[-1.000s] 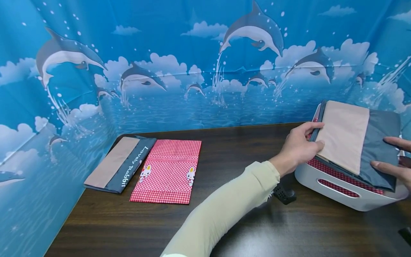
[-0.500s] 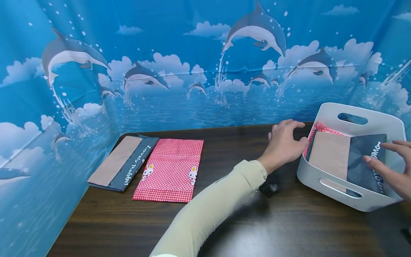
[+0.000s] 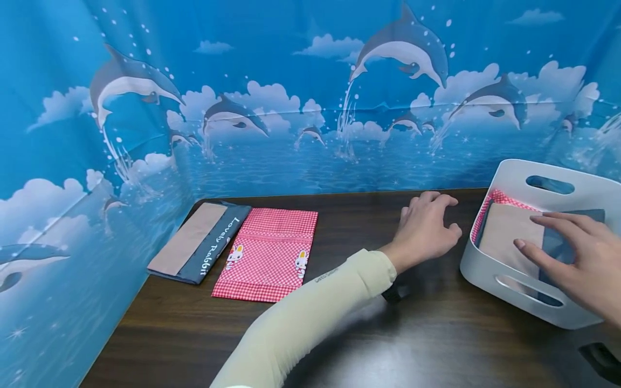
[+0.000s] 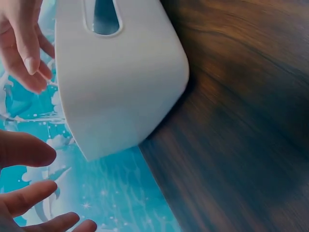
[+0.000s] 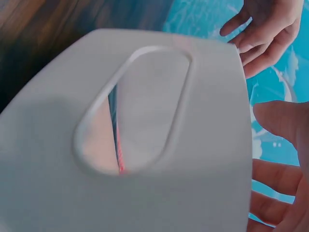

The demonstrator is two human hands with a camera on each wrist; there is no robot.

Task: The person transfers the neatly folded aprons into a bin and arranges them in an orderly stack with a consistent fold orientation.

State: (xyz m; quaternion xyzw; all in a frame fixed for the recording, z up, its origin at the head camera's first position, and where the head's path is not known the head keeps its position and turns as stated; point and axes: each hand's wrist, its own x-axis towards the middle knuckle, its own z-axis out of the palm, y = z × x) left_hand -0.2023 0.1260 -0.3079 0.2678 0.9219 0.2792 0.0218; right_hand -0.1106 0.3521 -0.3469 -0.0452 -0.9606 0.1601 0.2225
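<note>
A blue curtain [image 3: 301,64] printed with leaping dolphins, clouds and sea hangs behind the bench's back edge and runs down along its left edge. The bench [image 3: 436,334] has a dark wood-grain top. Toward its right side, close to the back edge, stands a white basket [image 3: 477,275] with rounded corners and slotted walls. A pale yellow sleeve [image 3: 310,318] comes in over the front edge and slants toward the back, hiding the near right corner of a red gingham piece [image 3: 267,253] with two white rabbits. This piece lies flat in the back left part of the bench; just beside it, at the back left corner and along the left edge, lies a folded grey-and-beige piece [image 3: 196,242] lettered "Lovely Rabbit".

Inside the basket, a second grey-and-beige bundle [image 3: 511,231] lies flat, with red gingham cloth [image 3: 514,200] showing along its left and back sides. The right hand [image 3: 582,256] hovers over the bundle, thumb apart from its loosely extended fingers. The left hand [image 3: 422,234] hangs above the bench just left of the basket, fingers spread and slightly bent, thumb apart, clear of the basket wall. Smallest are two black devices, one [image 3: 395,293] under the left wrist, another [image 3: 601,362] below the right, their details too dark to tell.
</note>
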